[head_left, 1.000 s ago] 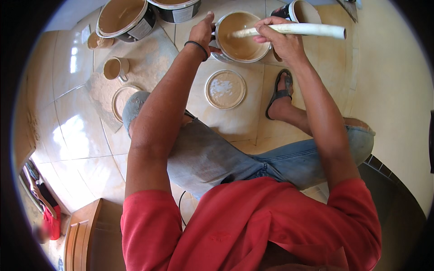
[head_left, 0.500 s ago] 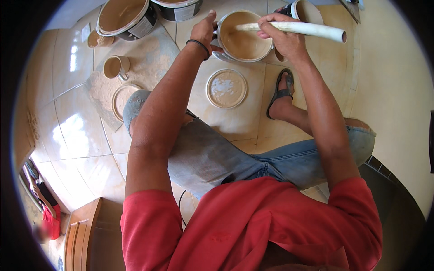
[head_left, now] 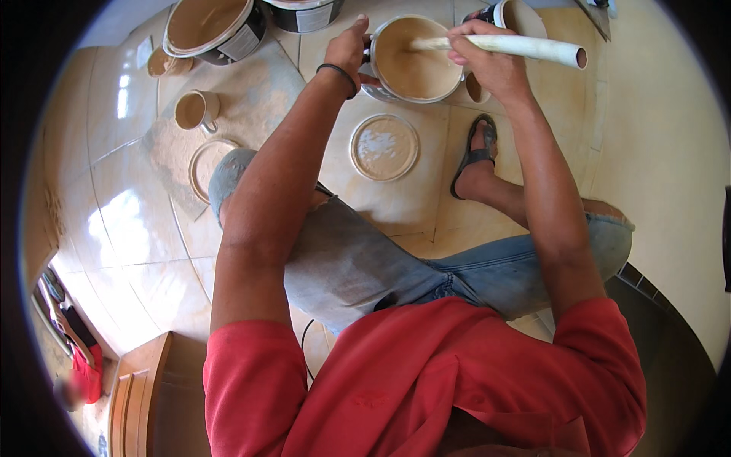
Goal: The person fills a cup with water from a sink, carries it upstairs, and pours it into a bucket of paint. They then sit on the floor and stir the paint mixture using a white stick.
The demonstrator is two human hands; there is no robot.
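A white plastic pipe [head_left: 537, 48] slants into a bucket [head_left: 381, 93] of beige, creamy mix [head_left: 403, 72]. My right hand [head_left: 495, 65] is closed around the pipe above the bucket's right rim. The pipe's hollow end points right, and its other end is sunk in the mix. At the bucket's left side, my left hand [head_left: 347, 55] grips it, thumb up near the rim and some fingers hidden against the wall. A round lid [head_left: 384, 147] smeared with the same mix lies on the tiles just nearer to me.
Two larger black buckets [head_left: 247, 46] [head_left: 304, 20] stand at the far left. A coated mug [head_left: 196, 111] and another lid [head_left: 204, 169] sit on a stained board [head_left: 255, 103]. Behind my right hand is a tipped dark container [head_left: 521, 19]. My sandalled foot [head_left: 477, 156] is right of the near lid.
The pipe's dipped end has swung slightly to the right through the mix, with my right hand following. The bucket and my left hand have shifted a little right.
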